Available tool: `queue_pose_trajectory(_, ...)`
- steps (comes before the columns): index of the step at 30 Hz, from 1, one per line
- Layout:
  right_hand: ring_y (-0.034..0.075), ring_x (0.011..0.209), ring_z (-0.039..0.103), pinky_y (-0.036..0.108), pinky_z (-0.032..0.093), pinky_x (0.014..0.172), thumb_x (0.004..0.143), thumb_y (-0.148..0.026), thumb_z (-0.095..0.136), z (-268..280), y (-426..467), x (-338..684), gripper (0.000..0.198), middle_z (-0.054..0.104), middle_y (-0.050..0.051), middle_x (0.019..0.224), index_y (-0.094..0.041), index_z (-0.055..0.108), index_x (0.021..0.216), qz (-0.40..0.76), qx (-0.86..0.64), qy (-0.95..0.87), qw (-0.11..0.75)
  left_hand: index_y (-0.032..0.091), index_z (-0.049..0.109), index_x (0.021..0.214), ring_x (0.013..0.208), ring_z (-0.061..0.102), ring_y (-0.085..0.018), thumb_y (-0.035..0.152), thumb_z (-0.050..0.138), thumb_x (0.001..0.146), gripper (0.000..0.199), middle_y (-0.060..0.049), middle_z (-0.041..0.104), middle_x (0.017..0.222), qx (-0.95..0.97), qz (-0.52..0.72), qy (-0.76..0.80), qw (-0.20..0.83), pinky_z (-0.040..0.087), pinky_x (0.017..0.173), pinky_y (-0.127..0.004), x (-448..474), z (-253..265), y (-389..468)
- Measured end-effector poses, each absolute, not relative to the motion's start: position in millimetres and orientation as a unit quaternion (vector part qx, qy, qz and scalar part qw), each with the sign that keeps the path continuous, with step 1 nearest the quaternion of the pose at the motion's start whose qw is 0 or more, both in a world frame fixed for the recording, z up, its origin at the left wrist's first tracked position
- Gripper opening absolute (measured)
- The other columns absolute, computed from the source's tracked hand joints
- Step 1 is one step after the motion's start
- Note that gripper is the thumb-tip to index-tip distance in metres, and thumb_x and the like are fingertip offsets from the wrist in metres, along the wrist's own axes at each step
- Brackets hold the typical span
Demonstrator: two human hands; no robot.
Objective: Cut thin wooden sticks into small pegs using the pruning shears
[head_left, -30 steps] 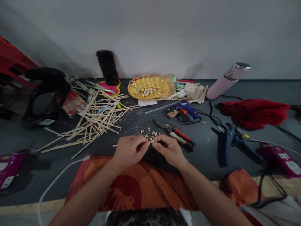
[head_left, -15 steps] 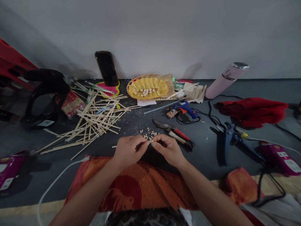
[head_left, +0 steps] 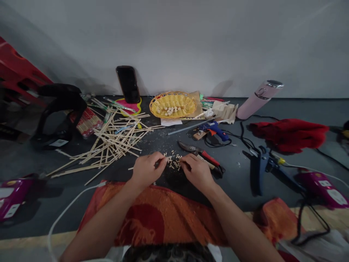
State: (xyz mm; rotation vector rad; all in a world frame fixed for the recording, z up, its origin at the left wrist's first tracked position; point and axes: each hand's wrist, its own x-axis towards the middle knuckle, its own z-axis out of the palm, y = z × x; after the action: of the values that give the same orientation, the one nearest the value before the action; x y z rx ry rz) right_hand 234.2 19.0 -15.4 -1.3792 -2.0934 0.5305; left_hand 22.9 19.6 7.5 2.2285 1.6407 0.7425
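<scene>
Resting on the dark floor between pruning shears point(head_left: 200, 155) and strewn sticks point(head_left: 114, 136), tiny wooden bits point(head_left: 174, 162) are fingered by left hand point(head_left: 147, 170) and right hand point(head_left: 196, 171), grasp unclear; judged light, stiff, scatter-prone, best pinched by the sides.

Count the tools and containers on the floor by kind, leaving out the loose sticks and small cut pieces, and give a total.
Glue guns: 2, a small one and a big one
Pruning shears: 1
Baskets: 1
Bottles: 1
Phones: 1
Total: 6
</scene>
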Motion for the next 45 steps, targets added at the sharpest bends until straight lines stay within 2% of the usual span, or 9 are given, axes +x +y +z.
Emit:
queue_pose_trajectory(9,0.019,0.09,0.062,0.031,0.049,0.081,0.093,-0.016,0.044,-21,20,233,0.025,0.067,0.007,0.1,-0.021,0.065,0.104,0.178,-0.511,-0.796,0.272,0.02,0.064,0.077,0.052,0.057,-0.011,0.038,0.047,0.091,0.028,0.001,0.066,0.062,0.78,0.245,0.559,0.139,0.033,0.053,-0.022,26,6,17)
queue_pose_trajectory(13,0.024,0.101,0.057,0.04,0.043,0.091,0.092,-0.019,0.046,3,21,244,0.024,0.065,0.009,0.104,-0.021,0.065,0.107,0.092,-0.521,-0.812,0.248,0.021,0.064,0.079,0.054,0.058,-0.011,0.037,0.046,0.091,0.027,0.001,0.067,0.063,0.782,0.245,0.557,0.134,0.034,0.054,-0.022,25,4,18)
queue_pose_trajectory(20,0.03,0.104,0.05,0.042,0.044,0.084,0.086,-0.037,0.059,13,23,290,0.021,0.061,0.014,0.109,-0.019,0.064,0.096,-0.04,-0.584,-0.804,0.109,0.021,0.063,0.078,0.053,0.058,-0.011,0.039,0.045,0.092,0.029,0.002,0.063,0.059,0.776,0.272,0.554,0.13,0.032,0.053,-0.022,23,6,19)
queue_pose_trajectory(29,0.027,0.101,0.055,0.04,0.043,0.089,0.09,-0.037,0.055,-13,24,299,0.02,0.062,0.015,0.106,-0.017,0.059,0.091,-0.027,-0.568,-0.816,0.105,0.021,0.064,0.08,0.052,0.056,-0.01,0.041,0.046,0.091,0.029,0.002,0.062,0.059,0.752,0.292,0.573,0.147,0.033,0.053,-0.021,20,8,20)
queue_pose_trajectory(33,0.025,0.101,0.058,0.038,0.047,0.086,0.092,-0.039,0.048,-3,23,299,0.024,0.063,0.014,0.111,-0.018,0.058,0.086,0.081,-0.575,-0.786,0.214,0.02,0.065,0.079,0.052,0.055,-0.01,0.04,0.047,0.091,0.029,0.002,0.061,0.06,0.746,0.309,0.569,0.155,0.033,0.054,-0.021,20,10,19)
queue_pose_trajectory(36,0.018,0.075,0.061,0.03,0.051,0.064,0.092,-0.045,0.045,15,22,291,0.03,0.065,0.008,0.094,-0.018,0.055,0.103,0.289,-0.586,-0.68,0.332,0.019,0.064,0.078,0.053,0.054,-0.01,0.039,0.048,0.09,0.029,0.002,0.06,0.06,0.733,0.334,0.566,0.174,0.034,0.054,-0.021,20,13,18)
queue_pose_trajectory(38,0.013,0.059,0.056,0.025,0.047,0.054,0.083,-0.045,0.06,26,22,281,0.042,0.062,0.002,0.082,-0.018,0.05,0.114,0.417,-0.565,-0.62,0.35,0.019,0.064,0.077,0.054,0.053,-0.01,0.038,0.049,0.09,0.028,0.001,0.061,0.061,0.721,0.355,0.563,0.192,0.035,0.055,-0.021,20,14,17)
queue_pose_trajectory(41,0.011,0.059,0.052,0.021,0.042,0.052,0.079,-0.038,0.066,32,24,267,0.046,0.058,-0.001,0.078,-0.019,0.051,0.118,0.488,-0.516,-0.589,0.386,0.019,0.064,0.076,0.052,0.051,-0.01,0.037,0.051,0.089,0.026,0.001,0.061,0.061,0.702,0.382,0.561,0.217,0.036,0.054,-0.021,19,16,16)
queue_pose_trajectory(45,0.012,0.067,0.055,0.022,0.044,0.056,0.08,-0.029,0.064,24,24,261,0.027,0.061,0.003,0.089,-0.019,0.055,0.104,0.533,-0.464,-0.581,0.405,0.018,0.064,0.074,0.052,0.052,-0.01,0.036,0.054,0.088,0.025,0.001,0.062,0.061,0.675,0.414,0.557,0.25,0.036,0.053,-0.021,19,19,15)
